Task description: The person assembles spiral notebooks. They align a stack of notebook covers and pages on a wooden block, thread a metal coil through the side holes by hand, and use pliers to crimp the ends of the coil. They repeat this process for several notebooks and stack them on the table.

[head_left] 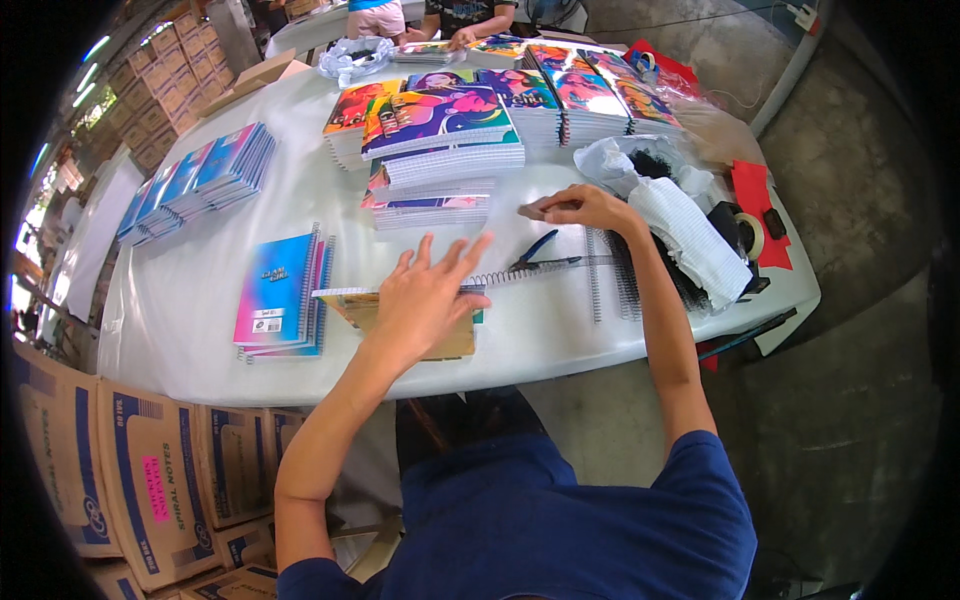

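Two hands, left hand [425, 290] on one notebook [400, 315], one pliers [540, 255]

the tabletop [200, 300] looks smooth white plastic with a dull sheen. the notebooks [275, 290] have glossy printed paper covers and thin metal wire spirals [500, 276]. the pliers [540, 255] are dark metal with blue plastic grips. the cartons [130, 470] are matt cardboard.

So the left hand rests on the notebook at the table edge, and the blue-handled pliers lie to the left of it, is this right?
Not quite: the head view shows the blue-handled pliers lying to the right of the left hand, beside the wire spiral. The hand does rest on the notebook.
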